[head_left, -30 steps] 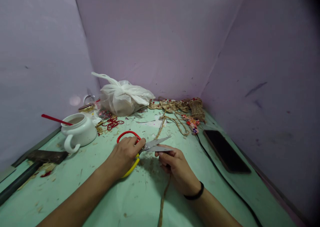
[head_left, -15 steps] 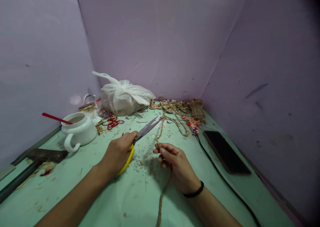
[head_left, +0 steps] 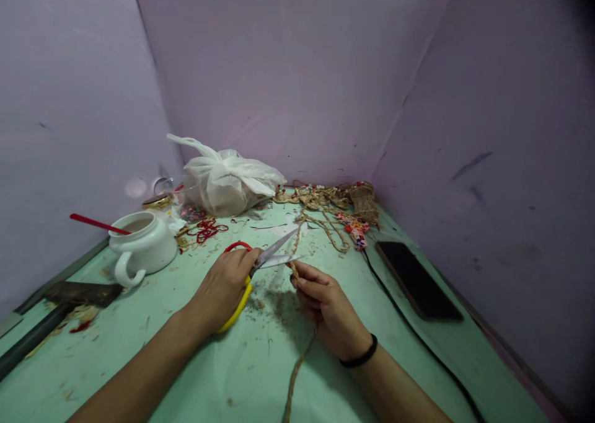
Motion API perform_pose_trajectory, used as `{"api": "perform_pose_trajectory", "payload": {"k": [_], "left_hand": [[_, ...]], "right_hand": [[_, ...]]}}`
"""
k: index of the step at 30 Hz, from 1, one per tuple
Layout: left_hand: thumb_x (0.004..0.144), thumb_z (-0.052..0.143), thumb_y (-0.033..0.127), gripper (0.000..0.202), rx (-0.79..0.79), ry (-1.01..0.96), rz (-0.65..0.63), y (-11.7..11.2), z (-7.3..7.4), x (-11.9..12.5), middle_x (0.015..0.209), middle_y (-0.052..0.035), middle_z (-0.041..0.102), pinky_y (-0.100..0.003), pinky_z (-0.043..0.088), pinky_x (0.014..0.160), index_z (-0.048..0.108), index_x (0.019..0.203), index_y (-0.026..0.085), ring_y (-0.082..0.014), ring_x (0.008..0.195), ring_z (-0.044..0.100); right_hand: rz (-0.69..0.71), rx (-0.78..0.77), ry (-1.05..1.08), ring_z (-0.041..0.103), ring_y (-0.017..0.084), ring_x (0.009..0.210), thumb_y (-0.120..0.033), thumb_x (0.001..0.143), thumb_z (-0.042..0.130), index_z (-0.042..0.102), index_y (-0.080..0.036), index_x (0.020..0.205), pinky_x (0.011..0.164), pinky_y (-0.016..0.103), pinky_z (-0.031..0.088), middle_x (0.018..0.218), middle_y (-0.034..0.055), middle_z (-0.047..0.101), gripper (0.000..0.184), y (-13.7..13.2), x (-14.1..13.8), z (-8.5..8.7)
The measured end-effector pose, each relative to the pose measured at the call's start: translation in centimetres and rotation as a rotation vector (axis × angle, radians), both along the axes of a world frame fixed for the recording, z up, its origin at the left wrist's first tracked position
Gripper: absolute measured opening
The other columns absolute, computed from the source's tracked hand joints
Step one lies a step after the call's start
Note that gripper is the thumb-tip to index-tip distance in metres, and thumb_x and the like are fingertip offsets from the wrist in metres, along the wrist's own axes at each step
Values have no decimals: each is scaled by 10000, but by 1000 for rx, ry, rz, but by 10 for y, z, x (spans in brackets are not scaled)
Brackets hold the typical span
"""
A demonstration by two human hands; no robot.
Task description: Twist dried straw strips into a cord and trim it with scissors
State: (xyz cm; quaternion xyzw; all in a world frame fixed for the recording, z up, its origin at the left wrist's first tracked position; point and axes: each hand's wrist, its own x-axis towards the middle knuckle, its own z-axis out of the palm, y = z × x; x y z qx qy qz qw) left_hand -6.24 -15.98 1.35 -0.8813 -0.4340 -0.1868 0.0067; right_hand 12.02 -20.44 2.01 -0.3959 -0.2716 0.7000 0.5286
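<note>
My left hand (head_left: 224,286) is closed round the handles of a pair of scissors (head_left: 275,253), one handle yellow and one red. Its two blades are spread, and the braided jute cord (head_left: 296,244) passes by their tips. Between thumb and fingers, my right hand (head_left: 328,302) pinches that cord close to the lower blade. From this grip one length hangs down toward the front edge of the view, and the other runs away across the table. Whether the blades touch the cord, I cannot tell.
A white pot (head_left: 144,246) with a red stick and a hammer-like tool (head_left: 69,302) are on the left. Behind are a tied white plastic bag (head_left: 232,184) and a jute heap (head_left: 325,196). A phone (head_left: 418,280) and black cable (head_left: 404,320) lie right.
The scissors have opened wider, so the red handle now shows. Their blades and the pinched cord are closer together. The whole view has shifted slightly.
</note>
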Motion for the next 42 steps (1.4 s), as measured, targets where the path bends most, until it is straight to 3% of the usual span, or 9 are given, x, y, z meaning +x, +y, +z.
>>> {"api": "perform_pose_trajectory", "payload": {"k": [4, 21, 30, 38, 42], "left_hand": [[733, 357, 48, 458, 57, 58, -64, 0, -2, 4, 968, -93, 502, -362, 382, 789, 420, 1171, 169, -204, 898, 459], [759, 356, 77, 422, 311, 100, -28, 2, -3, 5, 971, -139, 510, -405, 394, 763, 454, 1166, 129, -242, 900, 466], [758, 372, 106, 423, 294, 126, -56, 1, -4, 7, 999, -144, 497, -401, 381, 774, 441, 1175, 130, -249, 915, 455], [751, 338, 58, 417, 208, 141, -60, -2, -2, 6, 952, -117, 520, -381, 392, 757, 446, 1144, 151, -223, 866, 471], [740, 345, 52, 399, 97, 146, -69, -4, 0, 6, 914, -94, 525, -343, 401, 741, 440, 1114, 154, -201, 847, 474]], "right_hand": [[11, -7, 8, 141, 7, 379, -170, 573, 662, 591, -139, 1002, 363, 200, 40, 552, -73, 417, 436, -1, -1, -1], [77, -42, 94, 121, 4, 392, -129, 551, 644, 633, -142, 930, 359, 181, 15, 565, -62, 413, 380, -3, 0, 3], [87, -41, 52, 117, 14, 403, -114, 564, 621, 634, -146, 945, 364, 191, 12, 546, -67, 369, 382, -4, -1, 6], [129, 19, 13, 114, 18, 412, -158, 602, 613, 635, -149, 875, 359, 190, 19, 560, -63, 361, 274, -5, -1, 3], [136, 44, 14, 110, 17, 400, -171, 608, 610, 600, -131, 737, 351, 185, 25, 508, -75, 315, 135, -4, -1, 2]]}}
